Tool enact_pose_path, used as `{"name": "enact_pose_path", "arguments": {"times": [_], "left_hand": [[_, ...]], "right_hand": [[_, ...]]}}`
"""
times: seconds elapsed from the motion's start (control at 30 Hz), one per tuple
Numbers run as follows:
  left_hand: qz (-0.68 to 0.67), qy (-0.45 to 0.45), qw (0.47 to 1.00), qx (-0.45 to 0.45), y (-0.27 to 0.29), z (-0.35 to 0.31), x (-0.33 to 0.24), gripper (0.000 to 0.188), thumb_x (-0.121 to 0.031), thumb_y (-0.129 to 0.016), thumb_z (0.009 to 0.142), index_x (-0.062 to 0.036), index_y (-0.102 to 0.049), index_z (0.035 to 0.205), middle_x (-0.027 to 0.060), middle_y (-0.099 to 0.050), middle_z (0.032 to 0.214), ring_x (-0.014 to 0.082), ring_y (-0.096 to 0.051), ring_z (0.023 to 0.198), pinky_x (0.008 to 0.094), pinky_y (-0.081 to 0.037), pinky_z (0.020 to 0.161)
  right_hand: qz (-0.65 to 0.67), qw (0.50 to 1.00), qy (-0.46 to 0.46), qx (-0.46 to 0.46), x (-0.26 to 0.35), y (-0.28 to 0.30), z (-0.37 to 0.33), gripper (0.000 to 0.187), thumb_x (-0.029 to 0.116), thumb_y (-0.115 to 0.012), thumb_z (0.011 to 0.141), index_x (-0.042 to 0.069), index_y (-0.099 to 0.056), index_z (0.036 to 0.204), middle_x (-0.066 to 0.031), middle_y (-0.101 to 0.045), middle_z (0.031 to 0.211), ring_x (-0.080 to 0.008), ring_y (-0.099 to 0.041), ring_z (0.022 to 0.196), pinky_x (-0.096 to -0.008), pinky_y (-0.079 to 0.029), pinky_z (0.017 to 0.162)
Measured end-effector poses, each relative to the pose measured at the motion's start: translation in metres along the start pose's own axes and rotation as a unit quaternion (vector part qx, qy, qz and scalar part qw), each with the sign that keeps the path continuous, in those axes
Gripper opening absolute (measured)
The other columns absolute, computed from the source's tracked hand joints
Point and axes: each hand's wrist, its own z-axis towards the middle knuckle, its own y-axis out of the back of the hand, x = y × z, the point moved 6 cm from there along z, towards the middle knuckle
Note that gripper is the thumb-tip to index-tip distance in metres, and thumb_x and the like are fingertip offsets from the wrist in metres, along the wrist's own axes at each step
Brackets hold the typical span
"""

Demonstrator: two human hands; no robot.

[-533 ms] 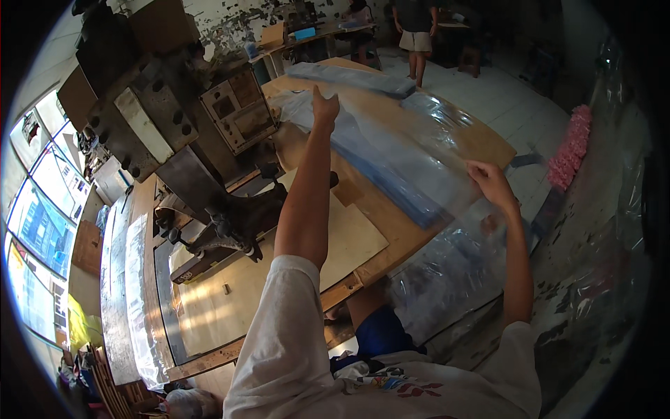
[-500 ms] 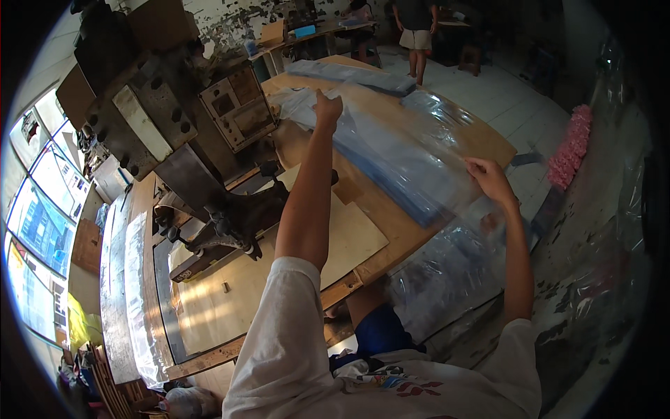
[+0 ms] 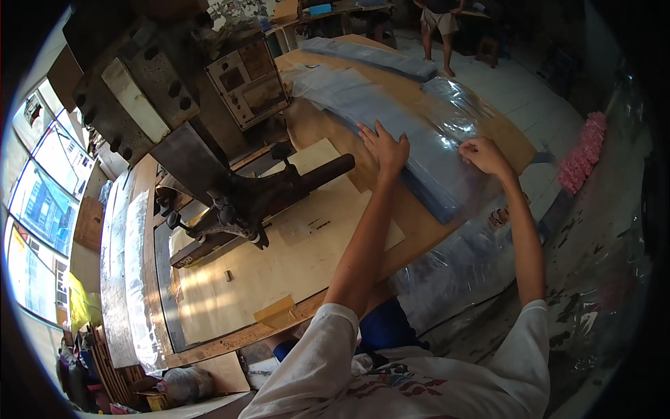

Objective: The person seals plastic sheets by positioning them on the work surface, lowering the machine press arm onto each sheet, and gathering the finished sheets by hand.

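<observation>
A long stack of clear bluish plastic sheets [image 3: 426,164] lies slantwise across the brown tabletop [image 3: 513,146]. Over the near long side of this stack is my left hand [image 3: 387,150], open with its fingers spread and holding nothing. At the far right side, my right hand [image 3: 486,156] has its fingers curled together in a pinch at the edge of a clear plastic sheet; the exact grip is partly hidden. The sheet's corner below that hand is smeared by motion.
To the left stands a heavy machine [image 3: 150,87] with a dark metal arm [image 3: 300,183] over a pale board [image 3: 279,244]. Another plastic bundle [image 3: 370,57] lies at the table's far end. A pink fluffy strip [image 3: 583,153] is at right. A person [image 3: 440,31] stands in the background.
My left hand has come back nearer and to the right from the stack's far end and spread its fingers. My right hand has moved slightly up. The plastic sheet now lies flatter on the stack.
</observation>
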Motion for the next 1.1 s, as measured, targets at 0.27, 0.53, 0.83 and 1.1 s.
{"name": "enact_pose_path", "arguments": {"times": [0.27,0.53,0.83,1.1], "left_hand": [[-0.092,0.037,0.994,-0.034,0.006,-0.013,-0.006,0.085,-0.021,-0.07,0.088,0.0078,-0.024,0.153,0.0376,-0.003,0.161,0.0506,-0.011,0.151,0.051,-0.018,0.122],[-0.096,0.054,0.992,-0.054,0.005,-0.011,-0.008,0.091,-0.012,-0.068,0.089,0.0145,-0.009,0.153,0.0358,-0.009,0.161,0.0472,-0.015,0.151,0.0511,-0.013,0.123],[-0.082,0.101,0.989,-0.066,0.007,-0.008,-0.002,0.085,-0.011,-0.064,0.093,0.0118,-0.01,0.155,0.0306,-0.009,0.164,0.0434,-0.016,0.152,0.0498,-0.013,0.124],[-0.194,0.111,0.971,-0.082,0.019,-0.022,-0.007,0.086,-0.015,-0.064,0.092,0.0137,-0.01,0.154,0.0338,-0.008,0.162,0.044,-0.013,0.152,0.0486,-0.013,0.124]], "right_hand": [[-0.119,0.987,-0.038,0.098,0.014,-0.006,0.026,0.031,0.031,-0.07,0.092,0.001,-0.074,0.097,-0.01,-0.073,0.084,-0.0206,-0.069,0.077,-0.0349,-0.052,0.071],[-0.026,0.997,0.057,0.04,0.017,-0.064,0.124,0.063,0.049,-0.047,0.103,-0.001,-0.05,0.141,-0.0252,-0.06,0.135,-0.0377,-0.057,0.128,-0.0409,-0.043,0.106],[-0.136,0.931,-0.139,0.308,0.026,-0.032,0.057,0.071,0.061,-0.055,0.097,0.005,-0.053,0.141,-0.0184,-0.063,0.133,-0.0301,-0.061,0.121,-0.0373,-0.048,0.098],[-0.086,0.986,-0.057,0.133,0.007,-0.017,0.006,0.088,0.064,-0.063,0.091,-0.002,-0.044,0.146,-0.0268,-0.058,0.138,-0.0346,-0.057,0.128,-0.0388,-0.044,0.106]]}}
